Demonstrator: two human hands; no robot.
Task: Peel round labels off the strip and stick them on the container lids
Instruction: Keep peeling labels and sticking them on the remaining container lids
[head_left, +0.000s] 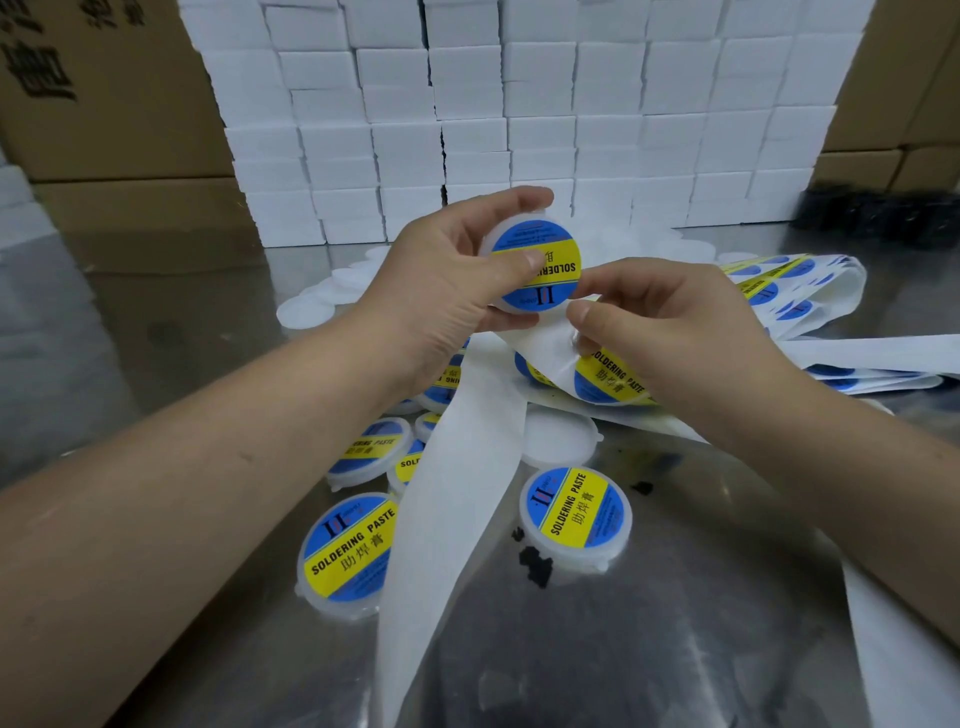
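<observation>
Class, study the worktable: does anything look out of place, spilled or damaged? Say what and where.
Black crumbs lie scattered on the metal table beside a labelled lid; they belong to nothing in this job. The empty backing strip also sprawls over finished lids.

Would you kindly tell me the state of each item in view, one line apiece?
left hand: grips the held lid
held lid: labelled, raised off the table
right hand: pinches the label strip
label strip: bare backing trails towards the viewer
next label: on the strip
bare lid: unlabelled, on the table
front right lid: labelled, lying flat
</observation>
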